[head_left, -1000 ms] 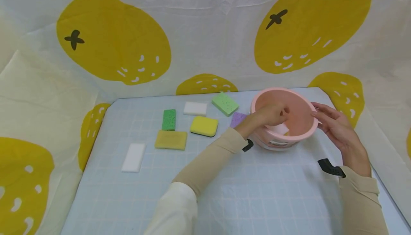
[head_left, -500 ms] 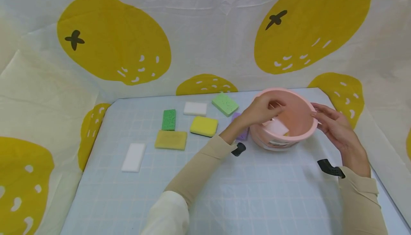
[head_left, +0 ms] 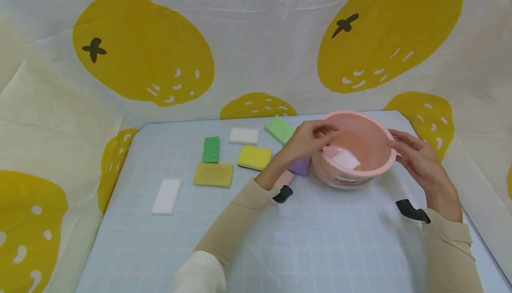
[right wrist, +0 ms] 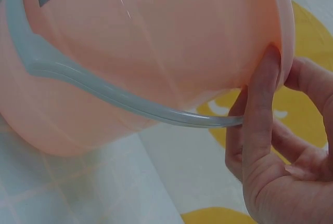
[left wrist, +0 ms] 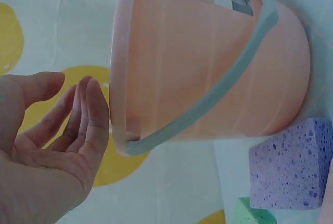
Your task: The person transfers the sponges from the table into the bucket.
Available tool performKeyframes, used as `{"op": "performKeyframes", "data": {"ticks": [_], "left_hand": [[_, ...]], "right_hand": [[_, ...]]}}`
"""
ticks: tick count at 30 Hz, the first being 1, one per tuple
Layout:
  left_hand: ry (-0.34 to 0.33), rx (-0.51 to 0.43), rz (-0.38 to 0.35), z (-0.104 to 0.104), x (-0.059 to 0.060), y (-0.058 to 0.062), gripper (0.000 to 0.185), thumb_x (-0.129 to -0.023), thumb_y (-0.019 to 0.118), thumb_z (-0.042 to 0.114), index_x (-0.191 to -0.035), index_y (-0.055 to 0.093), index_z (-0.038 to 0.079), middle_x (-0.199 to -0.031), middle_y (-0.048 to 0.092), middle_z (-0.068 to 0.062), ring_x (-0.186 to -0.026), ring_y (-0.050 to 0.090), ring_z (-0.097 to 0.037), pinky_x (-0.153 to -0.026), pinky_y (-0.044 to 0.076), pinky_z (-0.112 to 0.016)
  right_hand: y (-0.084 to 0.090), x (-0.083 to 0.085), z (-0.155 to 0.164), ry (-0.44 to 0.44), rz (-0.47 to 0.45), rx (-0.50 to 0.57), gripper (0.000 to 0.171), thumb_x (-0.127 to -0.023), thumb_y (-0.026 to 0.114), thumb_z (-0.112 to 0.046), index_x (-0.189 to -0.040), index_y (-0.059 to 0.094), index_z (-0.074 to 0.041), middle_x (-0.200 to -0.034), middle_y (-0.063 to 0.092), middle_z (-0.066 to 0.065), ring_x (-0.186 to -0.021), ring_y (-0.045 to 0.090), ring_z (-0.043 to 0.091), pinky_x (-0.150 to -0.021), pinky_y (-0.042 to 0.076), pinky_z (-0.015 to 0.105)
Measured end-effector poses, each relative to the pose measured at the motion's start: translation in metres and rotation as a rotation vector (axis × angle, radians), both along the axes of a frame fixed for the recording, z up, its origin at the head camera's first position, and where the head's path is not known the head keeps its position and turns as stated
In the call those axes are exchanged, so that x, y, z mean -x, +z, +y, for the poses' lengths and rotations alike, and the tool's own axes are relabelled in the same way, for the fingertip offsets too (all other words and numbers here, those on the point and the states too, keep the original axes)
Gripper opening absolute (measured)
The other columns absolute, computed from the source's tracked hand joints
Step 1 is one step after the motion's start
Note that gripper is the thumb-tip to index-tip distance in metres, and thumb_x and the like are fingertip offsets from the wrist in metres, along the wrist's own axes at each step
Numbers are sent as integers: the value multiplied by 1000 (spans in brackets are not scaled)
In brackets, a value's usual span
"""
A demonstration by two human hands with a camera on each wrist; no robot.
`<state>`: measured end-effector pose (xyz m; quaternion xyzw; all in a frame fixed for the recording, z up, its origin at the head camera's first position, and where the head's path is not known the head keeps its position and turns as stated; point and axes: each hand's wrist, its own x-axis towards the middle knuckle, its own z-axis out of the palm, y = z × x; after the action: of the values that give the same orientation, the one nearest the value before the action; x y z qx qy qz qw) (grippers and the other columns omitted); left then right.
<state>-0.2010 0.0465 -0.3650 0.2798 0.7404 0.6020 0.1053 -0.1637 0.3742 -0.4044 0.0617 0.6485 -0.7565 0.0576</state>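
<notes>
A pink bucket [head_left: 363, 174] with a grey handle [left wrist: 208, 99] stands at the table's back right. Inside it lies a white sponge [head_left: 346, 158] with a bit of yellow under its edge. My right hand [head_left: 420, 162] grips the bucket's right rim, thumb on one side and fingers on the other. At the left rim is my left hand [head_left: 308, 141], fingers loosely bent with nothing between them. Below that hand a purple sponge [head_left: 301, 166] rests against the bucket's side in the head view. A pink sponge [head_left: 285, 178] is partly hidden by my left wrist.
Left of the bucket lie a light green sponge [head_left: 278, 128], a white one [head_left: 244, 135], a yellow one with a dark base [head_left: 254, 157], a dark green one [head_left: 210, 150] and a mustard one [head_left: 213, 174]. Another white sponge [head_left: 166, 196] lies farther left. A patterned cloth [head_left: 256, 39] hangs behind.
My left hand has come up out of the bucket and moved left over its rim. More of the white sponge inside, and the pink sponge on the table, now show. The right hand stays put.
</notes>
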Motion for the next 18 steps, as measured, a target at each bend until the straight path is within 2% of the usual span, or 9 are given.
{"op": "performKeyframes", "data": {"ticks": [6,13,18], "left_hand": [[3,-21,0,-16,-8,-2,31,-101,67,20,-126,69,2,-99,72,-6,-81,67,-18,-70,61,-37],[83,32,13,-32,-14,-10,30,-101,67,23,-125,71,5,-106,73,-3,-86,66,-13,-73,57,-25],[143,53,-35,-46,-19,-19,25,-101,67,24,-123,72,11,-107,72,-1,-89,66,-16,-72,56,-24]], "right_hand": [[-1,0,0,-2,9,-6,33,-100,67,-16,-133,70,-22,-125,65,-13,-98,68,5,-81,56,17],[-1,-1,0,-7,12,3,34,-100,68,-15,-133,70,-22,-124,65,-13,-98,69,6,-81,57,18],[0,-1,-1,-4,7,3,33,-100,68,-16,-132,71,-23,-122,67,-14,-97,69,6,-81,57,18]]}}
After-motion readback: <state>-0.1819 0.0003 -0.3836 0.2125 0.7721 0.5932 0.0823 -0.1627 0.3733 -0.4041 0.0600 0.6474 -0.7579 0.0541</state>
